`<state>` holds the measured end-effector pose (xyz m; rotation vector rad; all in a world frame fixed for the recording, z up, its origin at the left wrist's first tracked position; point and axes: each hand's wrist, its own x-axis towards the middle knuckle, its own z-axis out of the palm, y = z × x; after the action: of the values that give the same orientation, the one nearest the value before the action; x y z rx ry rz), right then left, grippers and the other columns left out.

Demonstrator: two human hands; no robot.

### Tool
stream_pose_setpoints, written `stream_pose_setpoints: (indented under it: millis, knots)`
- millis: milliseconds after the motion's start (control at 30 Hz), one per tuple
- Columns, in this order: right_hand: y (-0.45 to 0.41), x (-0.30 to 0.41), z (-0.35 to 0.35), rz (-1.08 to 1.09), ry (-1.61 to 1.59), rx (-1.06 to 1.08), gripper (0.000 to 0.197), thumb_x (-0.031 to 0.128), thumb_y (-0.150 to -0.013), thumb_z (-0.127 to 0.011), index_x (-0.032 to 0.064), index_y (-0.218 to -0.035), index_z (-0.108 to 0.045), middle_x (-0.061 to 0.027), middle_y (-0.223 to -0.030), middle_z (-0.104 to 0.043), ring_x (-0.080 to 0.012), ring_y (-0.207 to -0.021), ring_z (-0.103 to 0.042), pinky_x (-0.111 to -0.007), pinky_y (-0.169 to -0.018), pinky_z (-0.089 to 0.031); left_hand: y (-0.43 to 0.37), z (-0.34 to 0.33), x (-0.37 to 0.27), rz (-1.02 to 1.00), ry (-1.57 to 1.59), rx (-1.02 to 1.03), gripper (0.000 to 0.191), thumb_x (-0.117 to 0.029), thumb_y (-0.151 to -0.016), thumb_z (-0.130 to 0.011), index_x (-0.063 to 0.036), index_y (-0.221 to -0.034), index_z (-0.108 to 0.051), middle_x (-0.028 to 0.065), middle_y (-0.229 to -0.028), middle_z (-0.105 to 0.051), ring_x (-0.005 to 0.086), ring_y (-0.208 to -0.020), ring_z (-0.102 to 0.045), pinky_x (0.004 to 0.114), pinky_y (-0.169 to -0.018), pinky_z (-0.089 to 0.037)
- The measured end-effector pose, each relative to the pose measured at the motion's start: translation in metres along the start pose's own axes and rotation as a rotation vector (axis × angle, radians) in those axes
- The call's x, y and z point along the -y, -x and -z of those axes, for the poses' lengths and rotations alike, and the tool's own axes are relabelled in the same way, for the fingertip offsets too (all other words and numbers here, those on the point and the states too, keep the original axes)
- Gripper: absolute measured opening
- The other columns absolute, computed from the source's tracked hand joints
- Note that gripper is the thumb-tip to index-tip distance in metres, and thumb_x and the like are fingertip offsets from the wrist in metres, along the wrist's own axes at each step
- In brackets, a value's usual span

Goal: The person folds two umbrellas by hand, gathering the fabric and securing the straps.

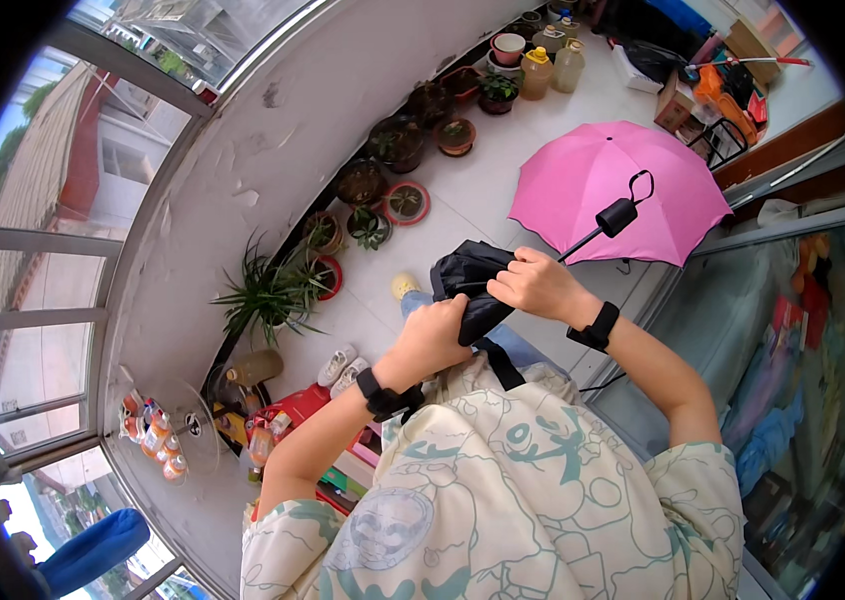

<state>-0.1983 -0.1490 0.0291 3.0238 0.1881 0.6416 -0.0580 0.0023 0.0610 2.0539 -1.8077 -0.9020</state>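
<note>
Both my hands hold a folded black umbrella (479, 289) in front of my waist. My left hand (434, 334) wraps around the lower side of its bunched canopy. The fingers of my right hand (539, 285) grip the fabric near the shaft. From there a dark shaft runs up and right to a black handle (616, 217) with a wrist loop. Behind that handle an opened pink umbrella (617, 187) rests on the tiled floor, canopy facing me. Each wrist wears a black band.
Potted plants (396, 142) line the wall below the windows. Plastic jugs (536, 75) stand at the far end, beside boxes and piled items (722, 97). White shoes (340, 367) lie near a red bag (295, 409). A glass sliding door (767, 315) is at the right.
</note>
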Motion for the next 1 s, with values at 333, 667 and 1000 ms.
stream_pose_setpoints:
  millis: [333,667,1000]
  knots:
    - [-0.014,0.020,-0.015,-1.077,-0.270,-0.644,0.036,0.010,-0.065,-0.063,0.0085,-0.099,-0.051,-0.0094,-0.102,-0.050,-0.0239,-0.098,-0.047,-0.038,-0.087,-0.032,-0.058,-0.002,0.032,0.128,-0.108,-0.431,0.037,-0.012,-0.058,-0.069,-0.0041,-0.087,-0.047,0.0170,-0.074,-0.059,0.0366,-0.070,-0.057,0.043,-0.060,-0.046]
    - [-0.021,0.010,-0.049,-1.682,-1.855,-0.877,0.025,0.016,-0.073,-0.070,0.0042,-0.092,-0.058,-0.0022,-0.083,-0.059,-0.0139,-0.073,-0.058,-0.028,-0.065,-0.045,-0.079,-0.041,0.009,-0.083,-0.151,-0.430,0.029,0.005,-0.062,-0.053,-0.0007,-0.089,-0.044,0.0149,-0.078,-0.054,0.0334,-0.074,-0.056,0.043,-0.059,-0.045]
    - [-0.021,0.004,-0.056,-1.931,-1.701,-1.174,0.023,0.004,-0.070,-0.067,-0.0019,-0.090,-0.057,-0.0076,-0.089,-0.060,-0.0185,-0.076,-0.058,-0.031,-0.068,-0.046,-0.060,-0.044,0.005,-0.117,-0.257,-0.448,0.084,-0.011,-0.058,-0.069,0.0033,-0.130,-0.027,0.0215,-0.130,-0.035,0.0348,-0.123,-0.031,0.047,-0.096,-0.030]
